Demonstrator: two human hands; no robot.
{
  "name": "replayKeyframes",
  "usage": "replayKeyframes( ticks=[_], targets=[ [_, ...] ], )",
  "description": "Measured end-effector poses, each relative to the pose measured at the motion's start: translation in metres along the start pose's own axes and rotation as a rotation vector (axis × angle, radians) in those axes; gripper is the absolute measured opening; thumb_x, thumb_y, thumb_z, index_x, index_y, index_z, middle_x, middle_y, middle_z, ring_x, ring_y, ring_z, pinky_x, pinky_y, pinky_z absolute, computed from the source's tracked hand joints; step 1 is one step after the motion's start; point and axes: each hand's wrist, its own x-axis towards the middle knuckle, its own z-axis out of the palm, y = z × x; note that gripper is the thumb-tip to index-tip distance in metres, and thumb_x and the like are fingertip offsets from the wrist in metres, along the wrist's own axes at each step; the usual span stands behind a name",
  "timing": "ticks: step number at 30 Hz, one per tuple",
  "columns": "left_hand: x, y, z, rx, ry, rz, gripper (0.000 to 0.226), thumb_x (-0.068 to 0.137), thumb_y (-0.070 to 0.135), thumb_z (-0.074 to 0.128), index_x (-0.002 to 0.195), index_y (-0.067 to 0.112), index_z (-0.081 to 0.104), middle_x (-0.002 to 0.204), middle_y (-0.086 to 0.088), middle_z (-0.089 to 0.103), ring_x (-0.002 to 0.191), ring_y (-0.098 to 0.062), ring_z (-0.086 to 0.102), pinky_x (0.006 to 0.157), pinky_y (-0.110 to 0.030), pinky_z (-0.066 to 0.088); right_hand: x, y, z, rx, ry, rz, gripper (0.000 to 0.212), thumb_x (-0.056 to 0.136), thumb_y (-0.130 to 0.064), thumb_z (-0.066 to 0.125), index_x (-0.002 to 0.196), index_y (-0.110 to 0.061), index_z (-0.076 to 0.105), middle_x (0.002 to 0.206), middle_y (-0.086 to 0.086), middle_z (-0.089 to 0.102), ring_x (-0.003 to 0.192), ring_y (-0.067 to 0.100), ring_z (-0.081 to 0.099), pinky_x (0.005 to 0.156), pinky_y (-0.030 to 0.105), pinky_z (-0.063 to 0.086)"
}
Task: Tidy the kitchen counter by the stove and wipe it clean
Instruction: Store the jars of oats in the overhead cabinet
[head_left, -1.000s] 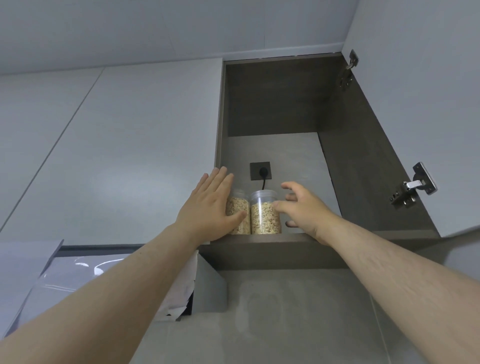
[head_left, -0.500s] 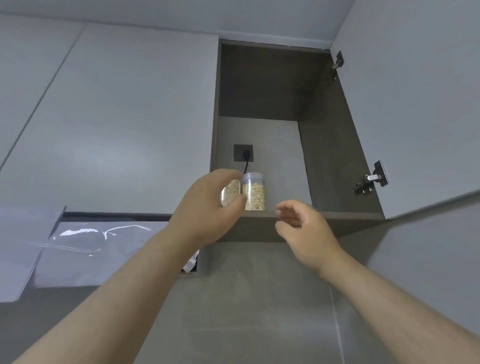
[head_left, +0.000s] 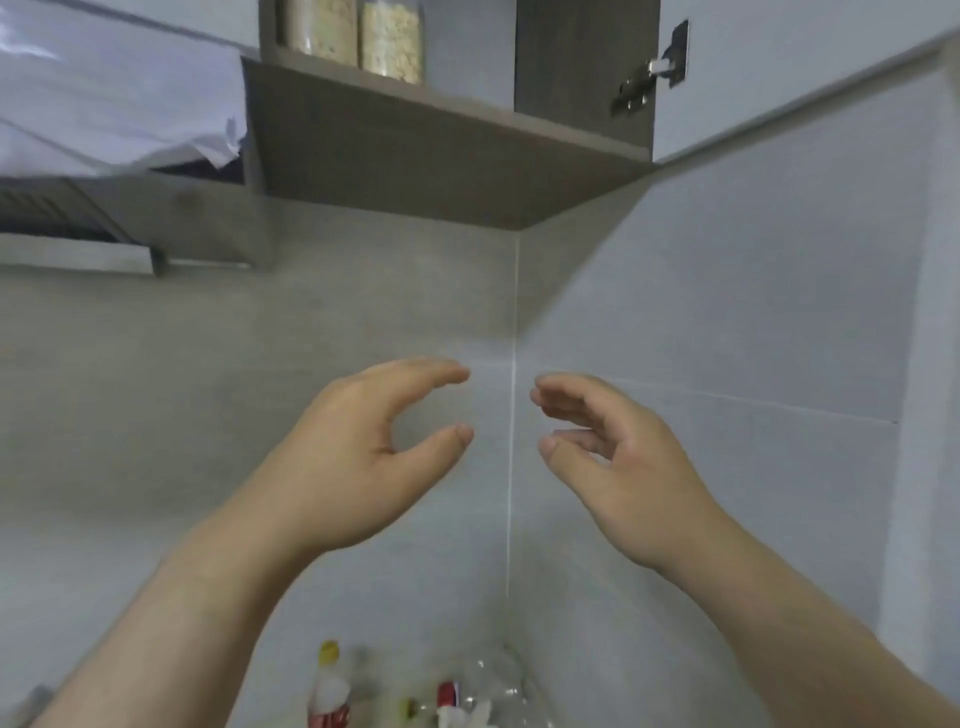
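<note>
A yellow-capped bottle (head_left: 327, 691) and a clear plastic bottle (head_left: 493, 675) are seen, blurred, low by the wall corner; the table beneath is hidden. They are judged light, smooth and easily dented, best gripped round the body. The left hand (head_left: 363, 467) and right hand (head_left: 618, 467) are held well above them, loosely curled and empty. Two oat jars (head_left: 389, 41) are shelved overhead.

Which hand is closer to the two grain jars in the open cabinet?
Left. The left hand hangs almost straight below the grain jars; the right hand is equally low but further off to the right.
</note>
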Motion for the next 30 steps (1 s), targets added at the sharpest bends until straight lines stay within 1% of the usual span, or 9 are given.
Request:
replayKeyframes(
  ticks=[3,8,10,12,16,22,24,28,30],
  targets=[
    [-0.03,0.0,0.03,0.022,-0.081,-0.052,0.067,0.077,0.062,0.043,0.13,0.025,0.06,0.122,0.025,0.047,0.111,0.018,0.037,0.091,0.008,0.021,-0.044,0.015,-0.014,-0.028,-0.002,0.1,0.039,0.091,-0.01,0.062,0.114,-0.041,0.054,0.12,-0.023,0.061,0.115,-0.011,0.053,0.095,0.01,0.044],
    [-0.074,0.017,0.072,-0.027,-0.223,-0.194,0.068,0.072,0.072,0.037,0.132,0.041,0.051,0.127,0.037,0.04,0.115,0.013,0.042,0.097,-0.01,0.03,-0.107,0.038,-0.043,-0.044,0.047,0.224,0.037,0.09,-0.019,0.063,0.11,-0.048,0.052,0.118,-0.023,0.062,0.115,-0.008,0.055,0.095,0.013,0.046],
    [-0.09,0.031,0.088,-0.065,-0.264,-0.227,0.059,0.075,0.071,0.043,0.128,0.047,0.049,0.125,0.044,0.036,0.109,0.022,0.043,0.097,-0.011,0.031,-0.13,0.048,-0.056,-0.046,0.047,0.265,0.034,0.086,-0.027,0.061,0.109,-0.05,0.051,0.119,-0.024,0.061,0.115,-0.008,0.055,0.094,0.012,0.046],
    [-0.106,0.046,0.104,-0.124,-0.287,-0.288,0.048,0.077,0.067,0.051,0.122,0.05,0.048,0.12,0.047,0.036,0.1,0.03,0.044,0.091,-0.005,0.032,-0.152,0.059,-0.072,-0.052,0.031,0.308,0.038,0.09,-0.021,0.064,0.109,-0.05,0.049,0.12,-0.023,0.06,0.115,-0.008,0.054,0.092,0.011,0.045],
    [-0.135,0.076,0.142,-0.201,-0.315,-0.43,0.043,0.068,0.072,0.045,0.109,0.06,0.049,0.115,0.052,0.045,0.109,0.029,0.039,0.091,-0.006,0.034,-0.194,0.087,-0.101,-0.013,-0.002,0.441,0.043,0.091,-0.011,0.064,0.106,-0.05,0.052,0.117,-0.021,0.062,0.112,-0.009,0.057,0.09,0.012,0.046],
    [-0.179,0.123,0.205,-0.274,-0.403,-0.577,0.029,0.085,0.045,0.065,0.112,0.047,0.055,0.112,0.043,0.045,0.099,0.025,0.044,0.091,-0.004,0.034,-0.269,0.131,-0.114,0.049,-0.148,0.702,0.038,0.092,-0.017,0.063,0.111,-0.048,0.054,0.122,-0.022,0.059,0.11,-0.01,0.055,0.094,0.018,0.046],
    [-0.196,0.133,0.223,-0.302,-0.442,-0.647,0.028,0.083,0.047,0.065,0.109,0.048,0.056,0.112,0.041,0.047,0.1,0.022,0.047,0.087,-0.002,0.035,-0.292,0.144,-0.112,0.073,-0.198,0.792,0.038,0.092,-0.016,0.062,0.117,-0.043,0.054,0.124,-0.019,0.058,0.116,-0.006,0.053,0.099,0.023,0.045],
    [-0.23,0.145,0.261,-0.427,-0.46,-0.833,0.036,0.07,0.058,0.061,0.104,0.048,0.059,0.12,0.026,0.057,0.113,0.005,0.053,0.096,-0.014,0.041,-0.331,0.168,-0.104,0.072,-0.264,0.908,0.04,0.092,-0.015,0.061,0.129,-0.028,0.055,0.126,-0.013,0.06,0.116,-0.002,0.054,0.103,0.025,0.043],
    [-0.246,0.147,0.28,-0.45,-0.485,-0.9,0.028,0.082,0.038,0.069,0.108,0.038,0.062,0.122,0.019,0.059,0.113,0.004,0.054,0.094,-0.011,0.04,-0.349,0.178,-0.097,0.068,-0.319,0.959,0.041,0.092,-0.015,0.06,0.131,-0.025,0.054,0.126,-0.014,0.059,0.113,-0.002,0.054,0.102,0.023,0.042]
  ],
)
